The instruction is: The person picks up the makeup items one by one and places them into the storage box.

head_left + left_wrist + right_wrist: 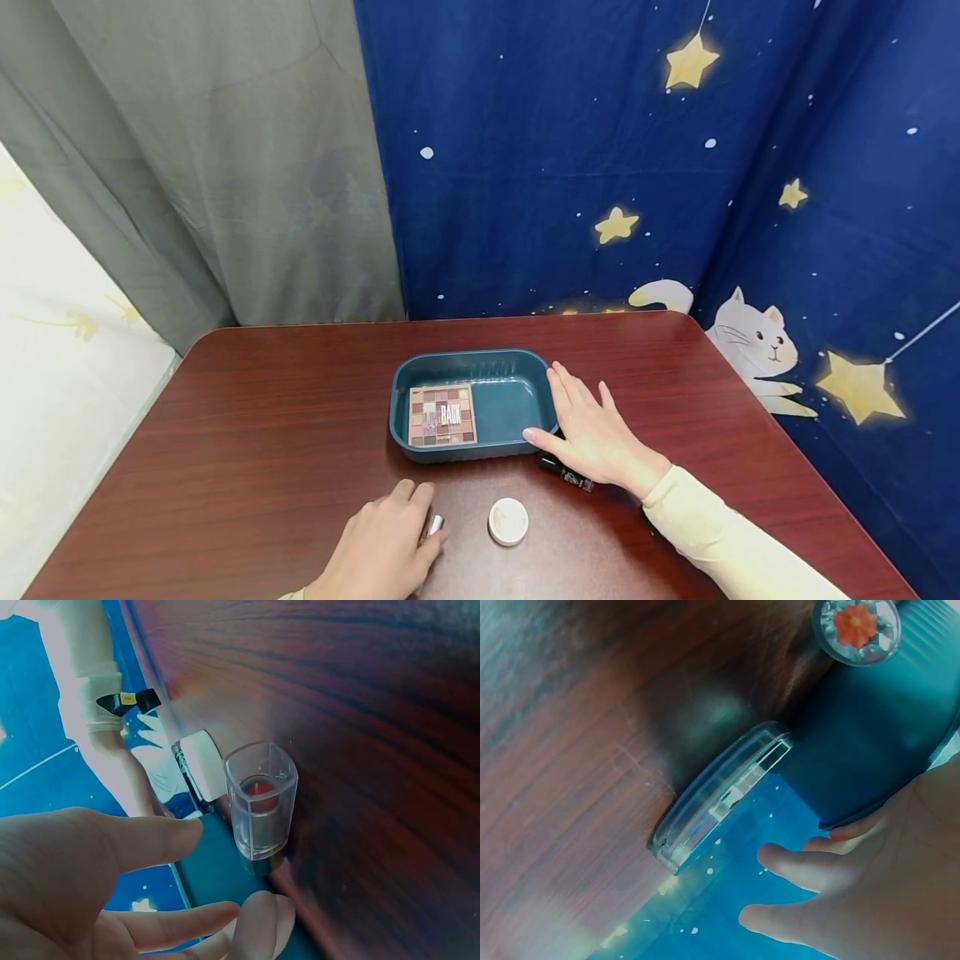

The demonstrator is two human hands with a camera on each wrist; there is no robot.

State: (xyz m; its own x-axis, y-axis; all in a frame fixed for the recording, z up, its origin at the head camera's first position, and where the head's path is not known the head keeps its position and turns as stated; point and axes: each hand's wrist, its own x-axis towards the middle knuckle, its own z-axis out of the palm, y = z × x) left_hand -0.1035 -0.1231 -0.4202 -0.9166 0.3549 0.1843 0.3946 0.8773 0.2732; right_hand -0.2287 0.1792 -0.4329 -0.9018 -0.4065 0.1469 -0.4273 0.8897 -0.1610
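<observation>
My left hand point(386, 542) is low over the table beside a slim tube with a silver end point(435, 524). In the left wrist view the thumb and fingers are spread near this clear-walled tube point(262, 802), with a gap between thumb and tube. My right hand point(592, 433) lies with straight, spread fingers at the right rim of a dark teal tray point(513, 408). An eyeshadow palette point(442, 415) is inside the tray, on its left side. A small black tube point(566, 473) lies by the right hand, partly hidden under it.
A white round jar point(508, 522) stands between the hands, in front of the tray. In the right wrist view, a clear-sided flat case point(724, 799) and a clear round end with an orange flower shape point(856, 628) are near the tray. Curtains point(540, 167) hang behind the table.
</observation>
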